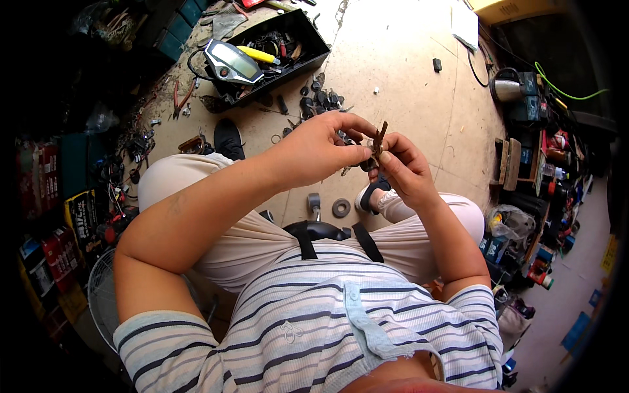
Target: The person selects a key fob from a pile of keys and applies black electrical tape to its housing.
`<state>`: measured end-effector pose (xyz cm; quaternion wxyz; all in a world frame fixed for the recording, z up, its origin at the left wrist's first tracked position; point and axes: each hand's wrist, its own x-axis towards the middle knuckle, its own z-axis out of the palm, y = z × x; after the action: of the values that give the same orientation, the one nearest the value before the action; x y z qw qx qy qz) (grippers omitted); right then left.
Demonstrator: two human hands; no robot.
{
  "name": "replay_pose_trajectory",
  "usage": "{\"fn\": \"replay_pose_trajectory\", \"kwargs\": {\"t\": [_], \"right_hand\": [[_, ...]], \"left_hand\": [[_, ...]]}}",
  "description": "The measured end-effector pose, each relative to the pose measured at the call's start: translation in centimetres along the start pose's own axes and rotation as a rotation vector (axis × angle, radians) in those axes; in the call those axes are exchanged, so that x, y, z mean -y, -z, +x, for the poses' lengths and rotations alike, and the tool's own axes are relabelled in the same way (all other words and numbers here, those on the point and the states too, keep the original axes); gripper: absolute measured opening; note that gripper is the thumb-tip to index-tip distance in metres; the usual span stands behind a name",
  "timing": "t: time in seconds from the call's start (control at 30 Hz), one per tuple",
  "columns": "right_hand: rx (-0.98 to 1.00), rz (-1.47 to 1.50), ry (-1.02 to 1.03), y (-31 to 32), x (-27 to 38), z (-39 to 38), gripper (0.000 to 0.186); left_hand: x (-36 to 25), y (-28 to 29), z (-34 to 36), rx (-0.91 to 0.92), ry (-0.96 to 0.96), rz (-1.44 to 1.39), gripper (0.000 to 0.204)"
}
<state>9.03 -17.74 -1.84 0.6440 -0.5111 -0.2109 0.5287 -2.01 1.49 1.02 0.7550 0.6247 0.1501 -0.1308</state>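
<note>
In front of me, above the floor, both my hands meet over a bunch of keys [345, 139]. My left hand [314, 152] has its fingers curled around the bunch, thumb pressed toward its middle. My right hand [407, 167] pinches the bunch from the other side between thumb and fingers. A brownish, narrow metal key [381, 132] sticks up between the fingertips. Part of the bunch is hidden behind my fingers. Beyond my left hand, a heap of loose black-headed keys [320, 99] lies on the floor.
A black bin [308, 59] of tools and parts stands far left, with a grey display unit [232, 63] and a yellow-handled tool [259, 54] on top. Red-handled pliers [182, 98] lie left of it. A metal ring [341, 207] lies between my feet. Cluttered shelves [524, 196] line the right.
</note>
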Motion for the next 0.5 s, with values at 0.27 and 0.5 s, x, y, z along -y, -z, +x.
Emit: {"fn": "replay_pose_trajectory", "kwargs": {"t": [0.27,0.5], "right_hand": [[-0.054,-0.23,0.029,-1.2,0.7,0.0,0.007],[-0.132,-0.688,0.161,-1.5,0.7,-0.1,0.007]], "left_hand": [[0.7,0.3,0.0,-0.029,0.025,-0.006,0.027],[0.2,-0.1,0.1,-0.061,0.056,0.018,0.024]]}}
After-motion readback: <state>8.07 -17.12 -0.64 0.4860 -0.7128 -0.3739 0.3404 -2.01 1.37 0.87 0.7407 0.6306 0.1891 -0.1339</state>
